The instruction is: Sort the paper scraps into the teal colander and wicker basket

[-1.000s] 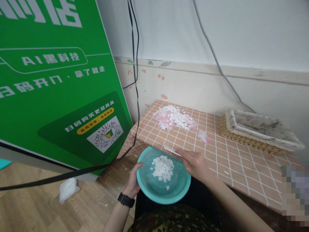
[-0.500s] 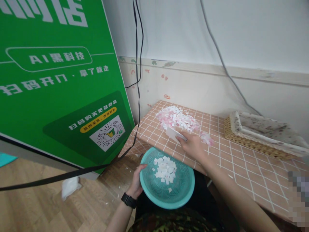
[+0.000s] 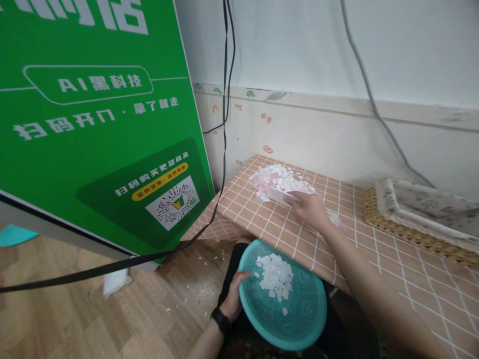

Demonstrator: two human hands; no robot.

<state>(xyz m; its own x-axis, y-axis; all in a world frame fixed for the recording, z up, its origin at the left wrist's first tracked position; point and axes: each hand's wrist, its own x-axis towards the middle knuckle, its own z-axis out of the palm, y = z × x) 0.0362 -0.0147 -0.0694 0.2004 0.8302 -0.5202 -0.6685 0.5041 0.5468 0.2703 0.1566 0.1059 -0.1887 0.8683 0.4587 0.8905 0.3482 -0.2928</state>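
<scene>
My left hand (image 3: 235, 294) grips the left rim of a teal plastic colander (image 3: 299, 319), held tilted over my lap beside the table edge. Inside it lies a heap of small white paper pieces (image 3: 277, 275). My right hand (image 3: 309, 207) is closed around a flat white scraper-like card (image 3: 277, 195), its long edge against the near side of a pile of white and pink paper bits (image 3: 275, 175) on the table. A smaller clump of pinkish bits (image 3: 337, 219) lies just right of that hand.
A checked brown cloth covers the table (image 3: 258, 219). Toward its right end stands a lined wicker basket (image 3: 419, 224). A green cabinet (image 3: 112, 164) rises at left, with a black strap (image 3: 224, 164) hanging before it. A white bag (image 3: 117, 281) lies on the floor.
My right hand has moved the white card away from the table edge, up to the pile. The colander, in my left hand, has come lower and tilts more. The view has shifted left.
</scene>
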